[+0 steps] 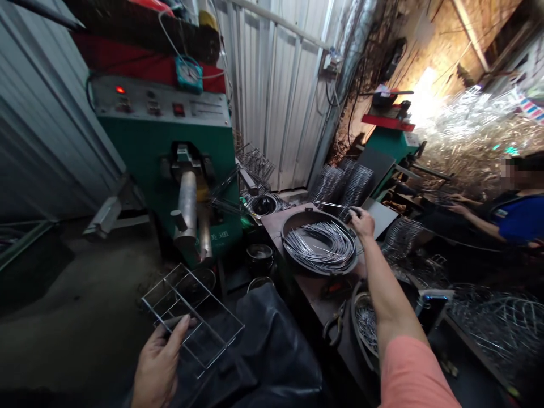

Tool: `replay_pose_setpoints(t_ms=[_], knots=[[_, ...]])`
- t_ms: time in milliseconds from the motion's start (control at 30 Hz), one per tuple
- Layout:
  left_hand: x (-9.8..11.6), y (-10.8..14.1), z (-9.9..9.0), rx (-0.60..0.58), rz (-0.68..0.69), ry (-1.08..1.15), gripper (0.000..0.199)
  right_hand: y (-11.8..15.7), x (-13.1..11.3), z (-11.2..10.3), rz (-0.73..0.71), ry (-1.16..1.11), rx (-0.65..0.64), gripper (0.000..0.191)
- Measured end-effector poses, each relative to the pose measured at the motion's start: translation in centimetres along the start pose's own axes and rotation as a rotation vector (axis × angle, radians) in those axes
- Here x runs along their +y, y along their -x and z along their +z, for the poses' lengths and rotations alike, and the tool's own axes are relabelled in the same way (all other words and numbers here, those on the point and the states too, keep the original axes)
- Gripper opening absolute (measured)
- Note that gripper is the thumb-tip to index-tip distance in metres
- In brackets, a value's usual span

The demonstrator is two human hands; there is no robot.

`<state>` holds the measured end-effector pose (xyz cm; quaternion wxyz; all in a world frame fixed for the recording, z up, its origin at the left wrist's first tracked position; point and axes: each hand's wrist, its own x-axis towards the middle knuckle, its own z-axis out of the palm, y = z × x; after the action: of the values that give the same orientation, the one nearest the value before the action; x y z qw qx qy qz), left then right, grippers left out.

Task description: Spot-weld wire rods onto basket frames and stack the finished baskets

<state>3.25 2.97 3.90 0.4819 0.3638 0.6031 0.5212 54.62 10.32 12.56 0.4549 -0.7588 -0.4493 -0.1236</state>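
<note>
Workshop's green machine (165, 136) shows unreadable lettering (204, 105); left hand's (157, 362) fingers clamp a wire rack (211, 294), right hand's (361, 224) pinch a wire (331, 204)

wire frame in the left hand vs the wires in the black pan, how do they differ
The wire frame is a rigid rectangular grid of straight bars, while the loose wires are separate curved strands. The frame is held up in the left hand, while the wires lie fanned out in a round black pan. Both look like bright, silvery metal wire.
</note>
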Motion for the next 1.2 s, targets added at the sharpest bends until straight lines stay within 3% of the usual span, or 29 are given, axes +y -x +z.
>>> replay_pose_setpoints(t_ms=[167, 300, 400, 500, 733, 900, 1200], knots=[[0.8, -2.0, -0.7, -0.004, 0.113, -0.029, 0.044, 0.5, -5.7, -5.8, -0.240, -0.176, -0.114, 0.020], [1.7, -3.6, -1.2, -0.084, 0.173, -0.031, 0.044, 2.4, -10.2, -6.3, -0.324, -0.253, -0.245, 0.015], [2.6, -4.6, -1.7, -0.130, 0.218, -0.028, 0.042, 4.3, -12.6, -3.8, -0.303, -0.325, -0.405, 0.015], [3.2, -5.8, -2.3, -0.139, 0.241, 0.009, 0.038, 6.7, -14.3, 0.1, -0.253, -0.445, -0.599, 0.022], [2.3, -8.2, -3.1, -0.166, 0.257, 0.005, 0.027, 13.7, -17.0, 8.9, -0.174, -0.635, -0.955, 0.026], [1.7, -8.9, -2.9, -0.210, 0.197, 0.033, 0.024, 16.5, -17.7, 12.5, -0.155, -0.694, -0.912, 0.022], [1.2, -9.9, -2.7, -0.247, 0.118, 0.042, 0.022, 17.5, -17.6, 14.7, -0.192, -0.616, -0.960, 0.022]])
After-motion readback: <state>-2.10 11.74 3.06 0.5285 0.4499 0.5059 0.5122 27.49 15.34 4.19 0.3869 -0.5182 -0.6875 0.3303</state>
